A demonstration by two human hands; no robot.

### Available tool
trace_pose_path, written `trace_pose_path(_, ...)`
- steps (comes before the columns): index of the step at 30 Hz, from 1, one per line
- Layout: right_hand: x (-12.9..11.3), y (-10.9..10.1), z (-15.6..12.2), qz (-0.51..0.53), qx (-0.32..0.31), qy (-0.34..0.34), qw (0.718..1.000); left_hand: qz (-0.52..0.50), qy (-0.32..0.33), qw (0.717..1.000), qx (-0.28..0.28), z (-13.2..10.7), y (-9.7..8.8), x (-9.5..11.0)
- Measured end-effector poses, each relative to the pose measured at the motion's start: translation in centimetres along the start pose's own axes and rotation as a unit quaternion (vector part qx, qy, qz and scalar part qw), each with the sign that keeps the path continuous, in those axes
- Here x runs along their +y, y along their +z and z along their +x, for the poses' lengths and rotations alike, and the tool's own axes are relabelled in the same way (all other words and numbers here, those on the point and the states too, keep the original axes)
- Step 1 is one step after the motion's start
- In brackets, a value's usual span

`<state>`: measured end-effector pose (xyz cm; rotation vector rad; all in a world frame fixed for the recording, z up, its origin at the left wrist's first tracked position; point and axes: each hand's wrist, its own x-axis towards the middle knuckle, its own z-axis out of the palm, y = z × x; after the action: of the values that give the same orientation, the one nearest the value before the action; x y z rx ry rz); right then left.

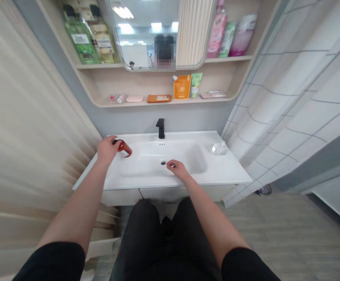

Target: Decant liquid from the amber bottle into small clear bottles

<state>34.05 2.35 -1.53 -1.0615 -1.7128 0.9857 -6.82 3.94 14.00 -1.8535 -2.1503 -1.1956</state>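
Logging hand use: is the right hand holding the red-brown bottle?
No: the left hand grips the red-brown bottle; the right hand is apart from it.

Basin (184, 150): before you, below the mirror (140, 43)
Faucet (161, 128): behind the basin
Bottle (126, 150): in your left hand (107, 149)
Container (219, 148): right of the basin
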Motion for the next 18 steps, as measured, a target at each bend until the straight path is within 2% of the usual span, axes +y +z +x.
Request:
trace_pose_path(1,0.1,0.1,0.0,0.004,-0.002,-0.001,1.000,-0.055,0.002,0.998,0.018,-1.5,1.2,1.4)
trace_pose_path(3,0.0,0.2,-0.1,0.013,0.006,-0.006,1.000,-0.166,0.001,0.986,0.019,-5.0,4.3,4.3)
trace_pose_path(5,-0.2,0.4,-0.3,0.021,0.018,-0.020,0.999,-0.272,-0.035,0.962,-0.007,-8.4,7.9,6.8)
trace_pose_path(7,-0.6,0.4,-0.5,0.037,0.019,-0.032,0.999,-0.354,-0.078,0.931,-0.042,-11.3,11.1,8.5)
trace_pose_path(9,-0.8,0.4,-0.7,0.061,-0.002,-0.026,0.998,-0.422,-0.137,0.896,-0.039,-13.3,13.4,9.2)
trace_pose_path(12,-0.6,0.1,-0.6,0.082,-0.018,-0.008,0.996,-0.522,-0.193,0.829,-0.057,-14.7,14.8,8.9)
trace_pose_path(15,-0.1,-0.1,-0.3,0.088,-0.014,0.003,0.996,-0.597,-0.199,0.772,-0.090,-14.9,15.1,8.0)
trace_pose_path(16,0.1,-0.2,-0.2,0.084,-0.012,0.009,0.996,-0.603,-0.201,0.766,-0.099,-14.8,15.2,7.8)
trace_pose_path(18,0.4,-0.3,-0.1,0.063,-0.004,0.017,0.998,-0.590,-0.205,0.771,-0.124,-14.6,15.4,7.6)
